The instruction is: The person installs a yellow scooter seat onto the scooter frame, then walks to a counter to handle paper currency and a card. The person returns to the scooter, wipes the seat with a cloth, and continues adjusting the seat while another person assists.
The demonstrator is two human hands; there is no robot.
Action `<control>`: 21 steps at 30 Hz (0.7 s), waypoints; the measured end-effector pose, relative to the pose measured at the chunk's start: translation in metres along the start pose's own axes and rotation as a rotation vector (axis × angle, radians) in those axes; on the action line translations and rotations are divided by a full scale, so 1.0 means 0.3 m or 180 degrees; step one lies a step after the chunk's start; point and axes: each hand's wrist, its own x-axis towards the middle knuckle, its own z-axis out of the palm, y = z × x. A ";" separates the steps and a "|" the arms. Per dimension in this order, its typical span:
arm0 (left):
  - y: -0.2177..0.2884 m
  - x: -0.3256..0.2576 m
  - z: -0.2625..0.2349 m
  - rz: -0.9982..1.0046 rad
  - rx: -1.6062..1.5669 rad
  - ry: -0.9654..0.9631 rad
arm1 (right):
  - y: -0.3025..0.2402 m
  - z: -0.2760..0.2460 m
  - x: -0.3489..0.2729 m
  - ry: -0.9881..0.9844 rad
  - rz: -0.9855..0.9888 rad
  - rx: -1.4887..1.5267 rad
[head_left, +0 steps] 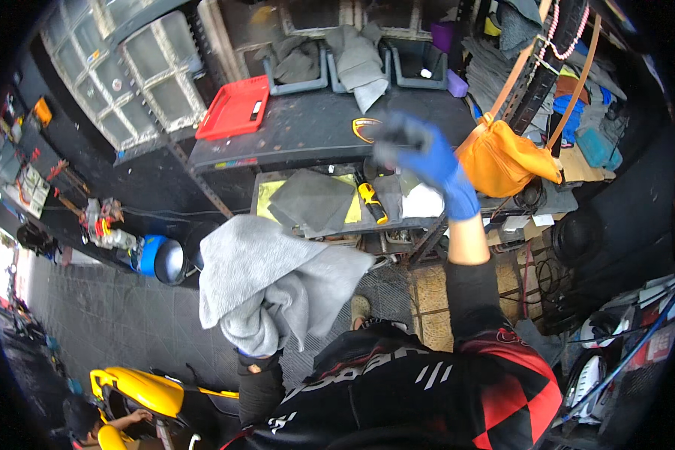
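Note:
A light grey cloth [274,270] hangs bunched over my left hand [246,354], which supports it from below. Only a bit of blue glove shows at that wrist; the fingers are hidden under the folds. My right hand [426,154], in a blue and grey work glove, reaches out over the right part of the black bench [307,127]. Motion smears its fingers, so I cannot tell whether they grip anything. Just left of their tips, a small yellow and red emblem-like piece [364,130] lies on the bench top.
On the bench are a red tray [236,107] and dark bins with grey cloths [356,64]. A yellow and black power tool [370,199] lies on the lower shelf. An orange bag [506,161] hangs at right. Lower left, another person's hand [139,416] is beside a yellow motorcycle [154,391].

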 end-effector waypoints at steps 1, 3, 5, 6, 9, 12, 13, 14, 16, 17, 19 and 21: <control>-0.039 -0.051 -0.023 -0.0102 0.0022 0.0028 | 0.063 -0.045 0.092 0.1091 -0.0617 -0.2374; -0.091 -0.137 -0.056 -0.0247 0.0073 0.0070 | 0.189 -0.148 0.154 0.1706 -0.0018 -0.4870; -0.116 -0.196 -0.086 -0.0308 0.0114 0.0144 | 0.291 -0.229 0.205 0.1503 -0.0128 -0.4617; -0.121 -0.218 -0.097 -0.0330 0.0130 0.0175 | 0.322 -0.263 0.231 0.1413 0.0081 -0.4553; -0.122 -0.269 -0.119 -0.0371 0.0209 0.0264 | 0.343 -0.357 0.269 0.1715 -0.0030 -0.3952; -0.117 -0.300 -0.116 -0.0485 0.0258 0.0403 | 0.290 -0.495 0.335 0.3101 -0.0706 -0.2977; -0.112 -0.309 -0.112 -0.0524 0.0292 0.0433 | 0.274 -0.544 0.381 0.3454 -0.0593 -0.2737; -0.104 -0.318 -0.108 -0.0557 0.0316 0.0472 | 0.267 -0.590 0.429 0.3535 -0.0484 -0.2884; -0.082 -0.327 -0.095 -0.0609 0.0393 0.0519 | 0.269 -0.673 0.527 0.3798 -0.0221 -0.3193; -0.066 -0.330 -0.089 -0.0641 0.0412 0.0550 | 0.277 -0.703 0.579 0.3568 0.0202 -0.3207; -0.024 -0.336 -0.077 -0.0627 0.0497 0.0613 | 0.285 -0.740 0.658 0.3117 0.0961 -0.3193; 0.034 -0.334 -0.071 -0.0517 0.0626 0.0663 | 0.273 -0.725 0.687 0.3004 0.0625 -0.3867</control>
